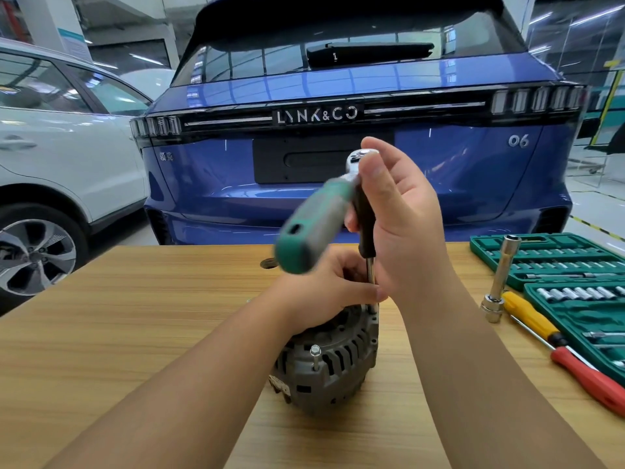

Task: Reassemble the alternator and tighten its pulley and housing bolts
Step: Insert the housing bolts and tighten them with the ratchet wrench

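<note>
1. Ratchet (314, 225): green handle blurred; extension shaft partly hidden by the right hand (402, 214), whose fingers curl around it.
2. Alternator (329, 360): grey ribbed metal, on the wood-grain table (118, 326); top hidden under the gripping left hand (324, 286).
3. Car (355, 130): lettering "LYNK&CO", "06".

Bright workshop hall, white ceiling strip lights mirrored in glass. Directly ahead, rear of a blue car (358, 130), badge "LYNK&CO", filling most of the view. At left, a white car (50, 157) with one wheel visible. Behind, a white pillar (50, 22). In front, a light wooden counter (118, 316). At right, pale glossy floor (595, 211) with a yellow-black stripe.
</note>
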{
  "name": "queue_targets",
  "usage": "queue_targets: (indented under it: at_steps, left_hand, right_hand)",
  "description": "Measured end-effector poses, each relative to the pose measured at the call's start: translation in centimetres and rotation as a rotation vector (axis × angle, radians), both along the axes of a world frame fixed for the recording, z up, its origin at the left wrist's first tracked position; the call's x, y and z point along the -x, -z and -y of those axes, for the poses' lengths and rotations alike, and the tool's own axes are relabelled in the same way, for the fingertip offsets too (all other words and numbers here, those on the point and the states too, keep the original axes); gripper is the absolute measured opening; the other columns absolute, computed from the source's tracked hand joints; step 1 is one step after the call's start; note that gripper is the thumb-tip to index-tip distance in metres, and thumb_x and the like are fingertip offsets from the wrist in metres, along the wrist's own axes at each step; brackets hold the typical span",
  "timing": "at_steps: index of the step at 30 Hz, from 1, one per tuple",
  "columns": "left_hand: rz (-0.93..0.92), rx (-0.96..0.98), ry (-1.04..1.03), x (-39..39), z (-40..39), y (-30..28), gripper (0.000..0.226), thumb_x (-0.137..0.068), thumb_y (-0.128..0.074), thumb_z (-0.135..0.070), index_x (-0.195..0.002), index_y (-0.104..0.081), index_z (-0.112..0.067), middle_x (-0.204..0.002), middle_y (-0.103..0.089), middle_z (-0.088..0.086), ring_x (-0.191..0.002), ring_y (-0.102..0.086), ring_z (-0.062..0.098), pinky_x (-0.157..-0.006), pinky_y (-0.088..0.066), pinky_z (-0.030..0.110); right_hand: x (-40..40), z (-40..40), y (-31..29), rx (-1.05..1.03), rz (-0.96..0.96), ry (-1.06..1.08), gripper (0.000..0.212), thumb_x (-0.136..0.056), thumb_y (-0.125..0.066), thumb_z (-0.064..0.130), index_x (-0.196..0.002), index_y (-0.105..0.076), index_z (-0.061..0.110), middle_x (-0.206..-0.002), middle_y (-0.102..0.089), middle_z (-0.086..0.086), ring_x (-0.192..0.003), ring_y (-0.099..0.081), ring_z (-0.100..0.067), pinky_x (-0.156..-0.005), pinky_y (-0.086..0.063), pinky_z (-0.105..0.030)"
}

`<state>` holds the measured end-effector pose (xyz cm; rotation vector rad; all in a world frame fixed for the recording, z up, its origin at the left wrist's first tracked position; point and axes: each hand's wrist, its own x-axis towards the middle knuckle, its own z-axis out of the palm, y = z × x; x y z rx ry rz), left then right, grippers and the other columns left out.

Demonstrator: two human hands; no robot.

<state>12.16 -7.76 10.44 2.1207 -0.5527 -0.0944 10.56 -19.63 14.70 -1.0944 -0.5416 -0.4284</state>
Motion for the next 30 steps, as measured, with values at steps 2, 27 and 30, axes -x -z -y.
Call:
queue_targets:
  at_steps: [2,27,30]
  left_hand:
    - [0.026,-0.034,0.004,0.1,0.1,-0.2,0.019,-0.091,-0.078,-0.023,-0.104,-0.077,-0.01,-0.095,-0.076,0.01,-0.062,-0.059,-0.007,-0.06,-0.046,0.005]
    - [0.052,-0.102,-0.026,-0.2,-0.1,-0.3,0.007,-0.087,-0.079,-0.034,-0.093,-0.077,-0.03,-0.087,-0.076,-0.011,-0.082,-0.07,0.007,-0.078,-0.056,0.033]
    - [0.045,-0.11,-0.031,-0.3,0.0,-0.3,0.008,-0.087,-0.079,-0.037,-0.093,-0.077,-0.033,-0.087,-0.076,-0.014,-0.08,-0.069,0.003,-0.077,-0.053,0.03]
  right_hand:
    - [0.1,-0.1,0.0,0.03,0.002,0.117,0.039,-0.087,-0.07,0.037,-0.111,-0.062,0.007,-0.067,-0.052,0.004,-0.058,-0.038,-0.014,-0.051,-0.036,-0.024]
    - [1.5,0.5,-3.3,0.174,-0.175,-0.097,0.065,-0.063,-0.068,0.02,-0.127,-0.053,0.019,-0.08,-0.054,-0.01,-0.062,-0.043,-0.026,-0.06,-0.034,-0.035]
    - [1.0,0.9,-3.4,0.157,-0.222,-0.104,0.053,-0.101,-0.04,0.03,-0.145,-0.042,0.002,-0.076,-0.051,-0.01,-0.062,-0.041,-0.025,-0.058,-0.032,-0.034]
